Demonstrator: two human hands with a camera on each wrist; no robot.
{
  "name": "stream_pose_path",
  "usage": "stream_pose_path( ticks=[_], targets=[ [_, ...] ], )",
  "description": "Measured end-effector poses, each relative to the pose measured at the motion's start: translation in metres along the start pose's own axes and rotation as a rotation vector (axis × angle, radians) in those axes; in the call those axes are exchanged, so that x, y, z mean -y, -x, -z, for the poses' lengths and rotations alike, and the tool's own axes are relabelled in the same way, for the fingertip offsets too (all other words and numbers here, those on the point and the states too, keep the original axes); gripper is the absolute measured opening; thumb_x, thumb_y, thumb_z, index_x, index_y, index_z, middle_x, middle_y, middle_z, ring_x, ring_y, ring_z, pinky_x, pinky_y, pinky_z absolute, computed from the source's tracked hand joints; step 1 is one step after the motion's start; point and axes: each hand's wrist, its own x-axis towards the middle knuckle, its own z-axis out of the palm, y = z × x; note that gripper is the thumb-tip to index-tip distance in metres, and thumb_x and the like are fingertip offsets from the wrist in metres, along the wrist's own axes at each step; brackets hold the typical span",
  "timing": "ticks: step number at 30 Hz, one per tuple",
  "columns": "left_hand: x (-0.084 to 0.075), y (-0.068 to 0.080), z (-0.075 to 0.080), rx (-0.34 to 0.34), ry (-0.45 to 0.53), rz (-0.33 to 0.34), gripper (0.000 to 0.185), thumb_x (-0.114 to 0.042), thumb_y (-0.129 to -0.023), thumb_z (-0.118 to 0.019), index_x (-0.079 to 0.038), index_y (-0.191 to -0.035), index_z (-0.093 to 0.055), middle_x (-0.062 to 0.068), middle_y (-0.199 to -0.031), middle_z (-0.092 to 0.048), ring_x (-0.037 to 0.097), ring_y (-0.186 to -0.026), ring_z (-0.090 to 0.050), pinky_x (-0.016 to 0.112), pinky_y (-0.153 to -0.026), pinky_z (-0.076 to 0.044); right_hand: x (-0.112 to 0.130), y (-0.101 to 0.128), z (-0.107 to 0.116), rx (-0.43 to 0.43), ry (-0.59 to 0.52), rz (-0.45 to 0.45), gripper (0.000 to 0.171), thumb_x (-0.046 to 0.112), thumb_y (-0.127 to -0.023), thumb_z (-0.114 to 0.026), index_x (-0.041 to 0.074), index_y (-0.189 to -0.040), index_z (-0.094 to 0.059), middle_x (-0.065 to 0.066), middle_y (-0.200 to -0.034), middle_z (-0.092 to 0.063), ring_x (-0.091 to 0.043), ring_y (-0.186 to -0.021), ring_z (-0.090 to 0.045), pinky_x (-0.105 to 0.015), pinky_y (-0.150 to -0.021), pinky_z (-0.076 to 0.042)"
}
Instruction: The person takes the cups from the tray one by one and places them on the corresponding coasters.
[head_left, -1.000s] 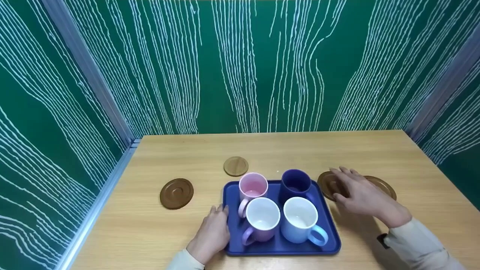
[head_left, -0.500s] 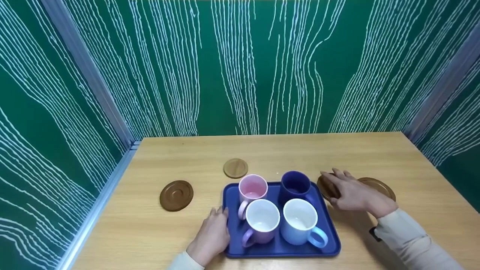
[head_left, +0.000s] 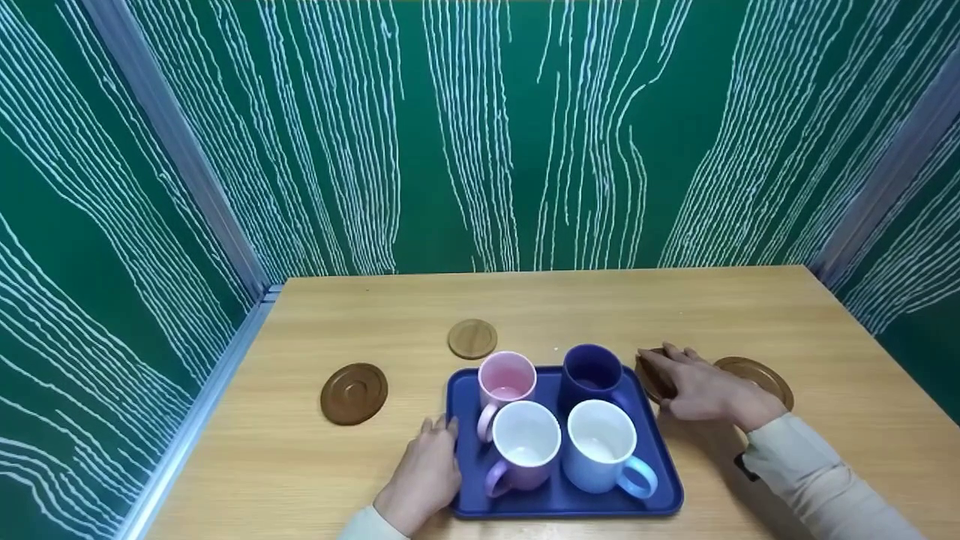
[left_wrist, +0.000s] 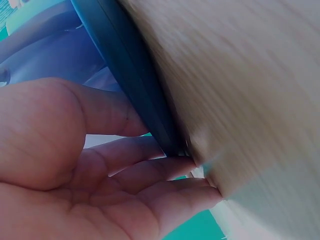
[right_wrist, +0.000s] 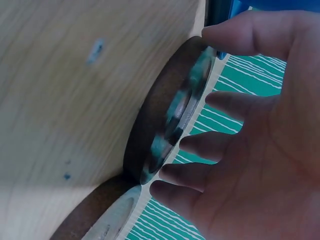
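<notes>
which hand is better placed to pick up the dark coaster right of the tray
Right. The right hand already lies over the dark coaster, fingers at its edge. The left hand rests against the tray on its far side.

Wooden table (head_left: 750,307): tray (head_left: 555,501), coasters (head_left: 353,392).

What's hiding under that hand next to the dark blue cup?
A dark brown wooden coaster lies under the right hand; only its left edge peeks out. The fingers cover the rest, so its top cannot be seen. A second coaster shows beside it.
</notes>
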Motion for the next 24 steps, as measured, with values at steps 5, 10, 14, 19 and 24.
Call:
stream_pose_path(
  ticks=[5,10,14,19,24],
  targets=[
    [-0.0002,-0.0003,-0.0001,-0.002,0.008,0.000,0.048,0.010,-0.086,-0.059,0.016,-0.134,-0.059,0.040,-0.136,-0.056,0.064,-0.125,-0.052,0.065,-0.099,-0.051,0.0008,0.0008,0.0005,-0.008,-0.007,0.003,0.084,0.015,-0.083,-0.070,0.010,-0.160,-0.038,-0.042,-0.158,-0.027,-0.072,-0.138,-0.025,-0.083,-0.102,-0.032],
    [-0.0006,0.0006,-0.0003,-0.008,0.015,0.004,0.049,0.009,-0.085,-0.061,0.016,-0.134,-0.059,0.040,-0.136,-0.056,0.064,-0.126,-0.051,0.065,-0.101,-0.049,0.0005,0.0004,0.0005,-0.011,-0.008,0.006,0.084,0.015,-0.082,-0.071,0.010,-0.159,-0.039,-0.042,-0.158,-0.027,-0.073,-0.138,-0.025,-0.083,-0.103,-0.032],
    [-0.0008,0.0011,-0.0003,-0.011,0.014,0.003,0.050,0.009,-0.084,-0.061,0.016,-0.134,-0.059,0.040,-0.135,-0.057,0.063,-0.126,-0.052,0.065,-0.102,-0.049,0.0006,-0.0004,0.0003,-0.008,-0.011,0.007,0.082,0.014,-0.083,-0.069,0.009,-0.159,-0.039,-0.042,-0.158,-0.027,-0.072,-0.138,-0.024,-0.082,-0.105,-0.031],
    [-0.0007,0.0008,0.0002,-0.005,0.021,0.010,0.049,0.010,-0.085,-0.059,0.016,-0.134,-0.059,0.041,-0.136,-0.056,0.064,-0.126,-0.051,0.065,-0.102,-0.049,-0.0009,-0.0012,0.0000,-0.010,-0.008,0.006,0.080,0.014,-0.085,-0.068,0.009,-0.159,-0.039,-0.042,-0.158,-0.027,-0.072,-0.138,-0.025,-0.081,-0.105,-0.030],
    [-0.0007,0.0009,-0.0002,-0.007,0.020,0.009,0.049,0.010,-0.086,-0.059,0.016,-0.134,-0.059,0.041,-0.136,-0.056,0.064,-0.127,-0.050,0.065,-0.103,-0.048,-0.0025,-0.0042,0.0008,-0.018,-0.009,0.011,0.077,0.016,-0.087,-0.068,0.008,-0.159,-0.040,-0.042,-0.157,-0.029,-0.071,-0.139,-0.026,-0.081,-0.106,-0.030]
  ],
)
